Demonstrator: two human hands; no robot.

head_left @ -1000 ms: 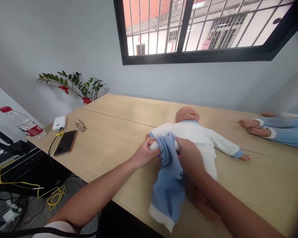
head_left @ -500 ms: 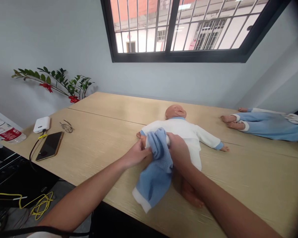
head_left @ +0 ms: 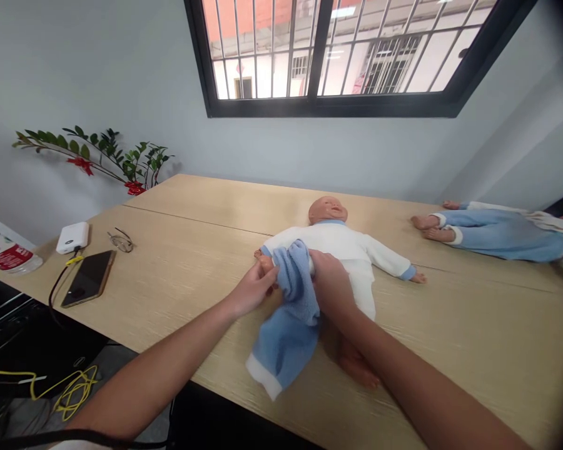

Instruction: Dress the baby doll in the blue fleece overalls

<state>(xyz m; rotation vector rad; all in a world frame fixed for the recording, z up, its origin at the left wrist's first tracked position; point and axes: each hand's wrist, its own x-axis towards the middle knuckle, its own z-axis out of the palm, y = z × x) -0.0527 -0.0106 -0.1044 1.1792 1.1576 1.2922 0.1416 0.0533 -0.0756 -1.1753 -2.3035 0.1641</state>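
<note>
A baby doll (head_left: 327,210) lies on its back on the table, its head toward the wall. It wears a white long-sleeved top (head_left: 331,236) with blue cuffs. Blue trousers (head_left: 286,350) with white leg cuffs are bunched around one raised leg, and their other leg hangs loose over the tabletop. My left hand (head_left: 253,289) is closed on the doll's foot at the bunched end. The fingers of my right hand (head_left: 332,280) grip the bunched trousers from the other side, partly hidden behind the cloth. The doll's other leg (head_left: 356,367) lies bare beneath my right forearm.
A second doll in blue trousers (head_left: 507,234) lies at the right on the table (head_left: 450,350). At the left are a phone (head_left: 88,278), a white power bank (head_left: 72,237), glasses (head_left: 121,240) and a bottle (head_left: 9,253). A plant (head_left: 131,164) stands behind.
The view has shifted slightly. My left fingers have moved a little over the foot, and less white cuff shows beside them. Both hands keep their hold.
</note>
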